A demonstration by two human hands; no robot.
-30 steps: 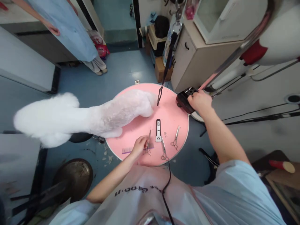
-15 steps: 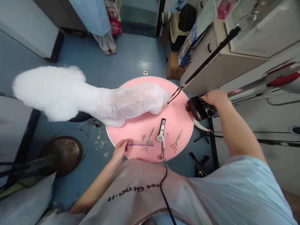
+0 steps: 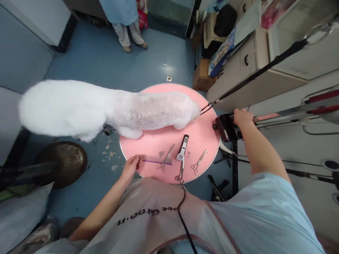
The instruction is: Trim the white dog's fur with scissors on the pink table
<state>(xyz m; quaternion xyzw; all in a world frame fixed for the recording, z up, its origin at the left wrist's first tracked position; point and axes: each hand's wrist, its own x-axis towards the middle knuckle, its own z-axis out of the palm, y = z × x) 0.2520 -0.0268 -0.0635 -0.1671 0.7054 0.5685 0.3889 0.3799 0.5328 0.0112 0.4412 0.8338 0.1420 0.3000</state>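
Left hand (image 3: 130, 165) at the pink table (image 3: 209, 139)'s near-left edge, fingers pinched on the purple comb (image 3: 156, 161), lying flat, long axis left-right, pointing at the scissors (image 3: 166, 161); right hand (image 3: 241, 116) wrapped round the black clamp (image 3: 227, 127) at the right rim

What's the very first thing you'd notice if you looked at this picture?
The big fluffy white dog, stretched from the round pink table out past its left edge. A black leash runs from the dog up to the right. Near the table's front edge lie three pairs of scissors, a clipper and a purple comb; the left hand touches the comb, and the right hand rests on a black clamp at the right rim.
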